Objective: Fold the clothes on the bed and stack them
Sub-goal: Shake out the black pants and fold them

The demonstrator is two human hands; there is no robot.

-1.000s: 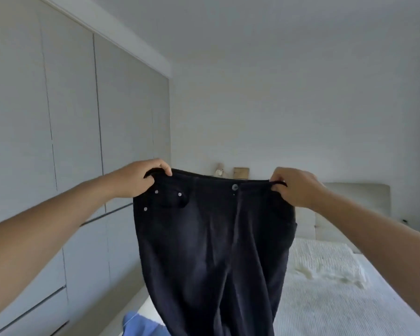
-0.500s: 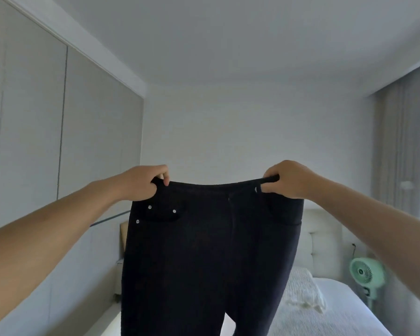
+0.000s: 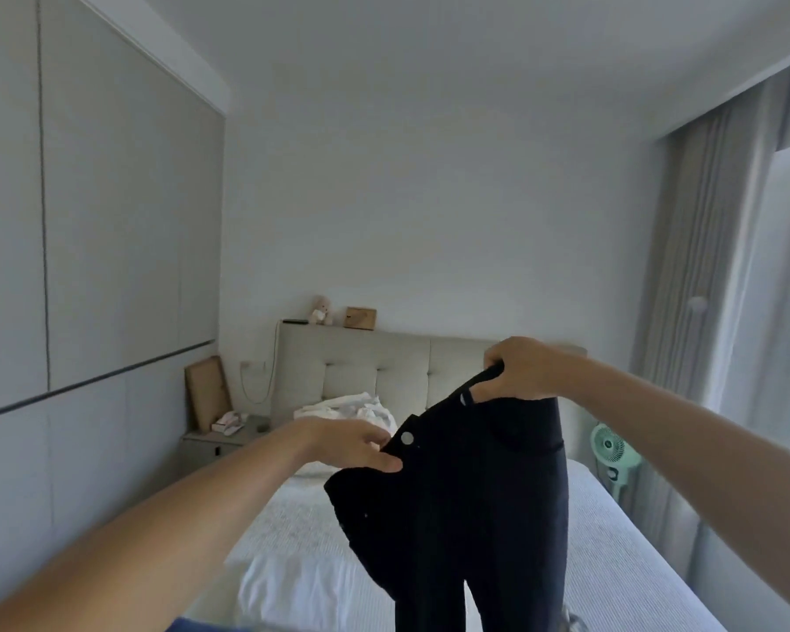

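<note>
A pair of black trousers [image 3: 466, 508] hangs in the air over the bed [image 3: 603, 554], legs dangling out of the bottom of the view. My right hand [image 3: 523, 368] grips the waistband at its right corner, held higher. My left hand [image 3: 356, 442] pinches the waistband near the metal button at the front, lower and to the left, so the waistband slants. A white crumpled garment [image 3: 352, 410] lies near the headboard. A sliver of blue cloth [image 3: 192, 626] shows at the bottom edge.
Grey wardrobe doors [image 3: 87, 266] run along the left wall. A bedside table [image 3: 222, 437] with a leaning frame stands left of the padded headboard [image 3: 375, 371]. A green fan [image 3: 609, 453] and curtains [image 3: 712, 266] are on the right.
The trousers were stretched flat between both hands at the waist corners. My left hand has now shifted to the button at the front and dropped lower. The view has also turned towards the headboard.
</note>
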